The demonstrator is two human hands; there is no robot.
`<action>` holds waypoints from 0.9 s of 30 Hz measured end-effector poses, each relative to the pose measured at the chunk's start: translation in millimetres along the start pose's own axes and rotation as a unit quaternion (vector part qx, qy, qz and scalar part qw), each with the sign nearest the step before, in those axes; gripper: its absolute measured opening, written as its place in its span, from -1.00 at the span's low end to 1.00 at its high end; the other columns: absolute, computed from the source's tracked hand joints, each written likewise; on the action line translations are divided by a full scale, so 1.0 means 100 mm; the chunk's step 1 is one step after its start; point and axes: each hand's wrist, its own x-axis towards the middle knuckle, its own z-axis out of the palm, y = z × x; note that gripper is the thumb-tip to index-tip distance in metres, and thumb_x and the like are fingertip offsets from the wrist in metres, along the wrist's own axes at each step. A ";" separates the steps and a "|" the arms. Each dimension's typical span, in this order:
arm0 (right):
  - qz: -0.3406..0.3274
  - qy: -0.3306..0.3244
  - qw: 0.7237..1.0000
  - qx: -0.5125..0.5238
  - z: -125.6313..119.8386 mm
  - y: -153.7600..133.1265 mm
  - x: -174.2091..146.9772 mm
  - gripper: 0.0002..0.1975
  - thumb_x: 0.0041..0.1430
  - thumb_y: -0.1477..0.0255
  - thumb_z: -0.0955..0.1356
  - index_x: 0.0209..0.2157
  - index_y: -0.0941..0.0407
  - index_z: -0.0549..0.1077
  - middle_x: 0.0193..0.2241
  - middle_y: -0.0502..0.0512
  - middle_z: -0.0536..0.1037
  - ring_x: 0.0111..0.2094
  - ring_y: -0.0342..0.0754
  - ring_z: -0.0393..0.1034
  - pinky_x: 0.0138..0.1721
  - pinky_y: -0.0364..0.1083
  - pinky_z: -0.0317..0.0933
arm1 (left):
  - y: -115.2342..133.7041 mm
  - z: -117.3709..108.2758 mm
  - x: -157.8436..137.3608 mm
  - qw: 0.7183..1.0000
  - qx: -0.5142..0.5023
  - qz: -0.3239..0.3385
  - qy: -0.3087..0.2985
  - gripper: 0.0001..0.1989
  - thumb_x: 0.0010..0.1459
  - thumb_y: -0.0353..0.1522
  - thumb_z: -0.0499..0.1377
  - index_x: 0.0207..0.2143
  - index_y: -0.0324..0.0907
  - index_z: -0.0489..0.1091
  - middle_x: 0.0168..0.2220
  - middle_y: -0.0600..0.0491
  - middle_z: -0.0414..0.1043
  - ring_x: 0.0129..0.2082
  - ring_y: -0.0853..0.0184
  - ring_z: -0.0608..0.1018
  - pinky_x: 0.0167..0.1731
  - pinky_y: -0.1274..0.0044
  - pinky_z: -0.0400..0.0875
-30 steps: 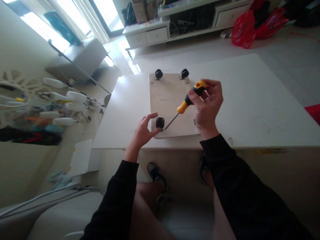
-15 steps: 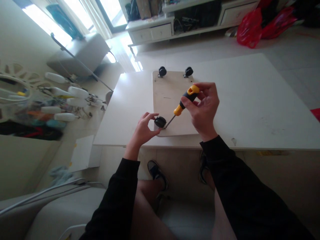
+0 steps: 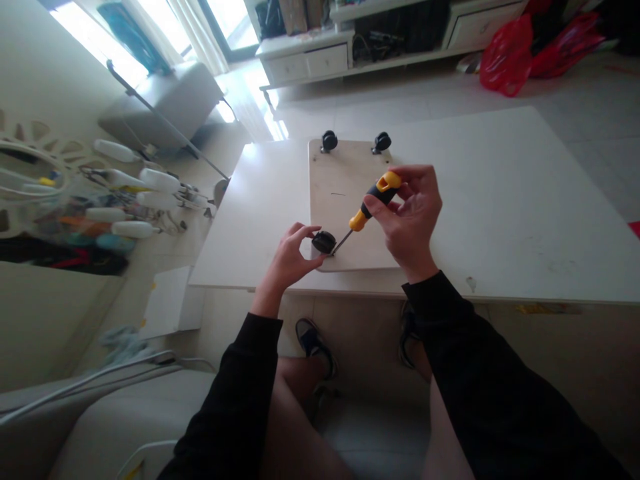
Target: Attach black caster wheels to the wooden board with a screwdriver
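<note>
Yellow and black, the screwdriver (image 3: 361,215) is gripped in the right hand (image 3: 411,223), its handle pinched between thumb and curled fingers. Its shaft is slanted down to the left, seemingly so that the base of the near caster (image 3: 324,242) can be reached past the wheel. That caster is set at the near left corner of a pale board (image 3: 347,208) and is lightly pinched by the left hand (image 3: 291,257), with the fingers at its far side and the thumb low by the base, probably so that the wheel is kept from swivelling. The board is laid flat near the front edge of the white worktop (image 3: 500,200), perhaps for easy reach, with its far-left caster (image 3: 329,141) and far-right caster (image 3: 383,142) turned upward.

Whether a screw is met by the tip cannot be told; the spot is too small. The board's near right corner is covered by the right hand, and some of its fingertips are hidden behind the handle. Dark things (image 3: 385,43) inside the low cabinet (image 3: 307,65) beyond can hardly be made out.
</note>
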 end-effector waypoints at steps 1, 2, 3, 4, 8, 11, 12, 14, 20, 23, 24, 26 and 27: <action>-0.001 0.000 1.000 -0.001 0.00 0.00 0.00 -0.53 0.06 0.21 0.59 -0.06 -0.07 0.42 -0.15 -0.05 0.50 -0.14 -0.08 0.52 -0.33 -0.11 0.49 | 0.00 0.00 0.00 1.000 0.000 -0.001 0.000 -0.42 0.04 -0.49 0.42 0.15 -0.11 0.50 -0.07 -0.02 0.51 0.00 0.17 0.58 0.08 0.26 0.51; -0.002 0.001 1.000 -0.002 -0.01 -0.01 0.00 -0.53 0.06 0.22 0.59 -0.06 -0.06 0.41 -0.15 -0.05 0.50 -0.14 -0.08 0.52 -0.34 -0.11 0.49 | 0.00 0.00 0.00 1.000 -0.001 -0.002 0.000 -0.41 0.04 -0.49 0.42 0.15 -0.11 0.50 -0.07 -0.02 0.51 0.00 0.17 0.58 0.07 0.26 0.51; -0.003 0.000 1.000 -0.004 -0.01 -0.01 0.00 -0.54 0.06 0.21 0.59 -0.06 -0.06 0.42 -0.16 -0.05 0.50 -0.14 -0.08 0.52 -0.34 -0.11 0.49 | -0.01 0.00 0.00 1.000 -0.002 -0.002 -0.001 -0.41 0.04 -0.49 0.42 0.15 -0.11 0.50 -0.07 -0.02 0.51 0.00 0.17 0.58 0.07 0.26 0.51; -0.003 -0.001 1.000 -0.007 -0.01 -0.01 0.00 -0.54 0.07 0.21 0.59 -0.06 -0.07 0.42 -0.16 -0.05 0.50 -0.13 -0.07 0.53 -0.34 -0.11 0.49 | -0.01 0.00 0.00 1.000 -0.003 -0.003 -0.002 -0.41 0.04 -0.49 0.43 0.16 -0.11 0.50 -0.06 -0.03 0.51 0.00 0.17 0.58 0.07 0.26 0.51; -0.010 -0.006 1.000 -0.013 -0.01 0.02 0.00 -0.53 0.09 0.20 0.59 -0.03 -0.07 0.42 -0.16 -0.05 0.51 -0.10 -0.07 0.54 -0.31 -0.12 0.51 | -0.01 0.01 -0.01 1.000 -0.006 -0.003 -0.002 -0.41 0.05 -0.49 0.43 0.16 -0.12 0.50 -0.05 -0.03 0.51 0.01 0.17 0.58 0.07 0.26 0.51; -0.023 -0.007 1.000 -0.014 -0.01 0.06 0.01 -0.52 0.11 0.19 0.58 0.00 -0.07 0.42 -0.15 -0.05 0.50 -0.11 -0.09 0.53 -0.31 -0.14 0.50 | 0.01 0.00 -0.01 1.000 -0.002 -0.002 -0.001 -0.41 0.04 -0.50 0.43 0.16 -0.13 0.50 -0.06 -0.03 0.51 0.00 0.17 0.58 0.08 0.26 0.50; -0.029 -0.008 0.999 -0.015 -0.01 0.08 0.01 -0.51 0.12 0.18 0.58 0.01 -0.07 0.42 -0.15 -0.05 0.50 -0.11 -0.09 0.53 -0.31 -0.15 0.50 | 0.01 0.00 -0.01 1.000 -0.001 -0.001 -0.001 -0.41 0.05 -0.50 0.42 0.16 -0.14 0.50 -0.06 -0.03 0.51 0.00 0.18 0.58 0.08 0.26 0.50; -0.042 -0.009 0.999 -0.018 -0.02 0.10 0.02 -0.52 0.14 0.19 0.57 0.02 -0.07 0.41 -0.14 -0.05 0.49 -0.12 -0.10 0.52 -0.32 -0.15 0.49 | 0.02 -0.01 -0.01 1.000 0.000 0.001 -0.001 -0.42 0.05 -0.50 0.42 0.15 -0.14 0.50 -0.06 -0.02 0.50 0.00 0.18 0.58 0.09 0.26 0.50; -0.054 -0.009 0.998 -0.024 -0.01 0.09 0.01 -0.55 0.15 0.24 0.57 0.00 -0.07 0.40 -0.13 -0.06 0.48 -0.15 -0.13 0.51 -0.35 -0.17 0.47 | 0.01 0.01 -0.01 1.000 -0.002 -0.002 0.001 -0.42 0.06 -0.49 0.42 0.16 -0.12 0.49 -0.06 -0.02 0.50 0.00 0.17 0.59 0.07 0.26 0.51; -0.050 -0.013 0.998 -0.022 0.00 0.07 0.00 -0.55 0.16 0.26 0.57 0.00 -0.06 0.40 -0.14 -0.06 0.49 -0.14 -0.13 0.52 -0.36 -0.18 0.47 | 0.00 0.01 -0.01 1.000 -0.002 -0.002 -0.001 -0.42 0.06 -0.49 0.41 0.17 -0.11 0.49 -0.06 -0.02 0.50 0.00 0.17 0.59 0.06 0.26 0.51; -0.049 -0.015 0.998 -0.023 0.00 0.06 0.00 -0.55 0.16 0.26 0.57 0.00 -0.05 0.40 -0.14 -0.05 0.49 -0.14 -0.12 0.52 -0.36 -0.18 0.47 | 0.00 0.01 -0.01 1.000 -0.002 -0.001 -0.002 -0.42 0.06 -0.49 0.41 0.17 -0.12 0.49 -0.06 -0.03 0.49 0.00 0.18 0.59 0.06 0.26 0.51; -0.048 -0.015 0.998 -0.026 0.00 0.06 -0.01 -0.55 0.15 0.27 0.57 0.01 -0.04 0.40 -0.13 -0.05 0.50 -0.13 -0.12 0.53 -0.36 -0.18 0.47 | 0.00 0.00 -0.01 1.000 -0.003 0.000 -0.003 -0.42 0.06 -0.49 0.41 0.17 -0.13 0.49 -0.05 -0.03 0.49 0.00 0.18 0.59 0.06 0.27 0.51; -0.047 -0.015 0.998 -0.026 0.00 0.05 -0.01 -0.55 0.15 0.27 0.56 0.01 -0.04 0.40 -0.13 -0.05 0.51 -0.14 -0.12 0.53 -0.36 -0.18 0.48 | 0.00 0.00 0.00 1.000 -0.003 0.000 -0.003 -0.42 0.06 -0.49 0.41 0.17 -0.14 0.49 -0.05 -0.03 0.49 0.00 0.17 0.59 0.06 0.26 0.51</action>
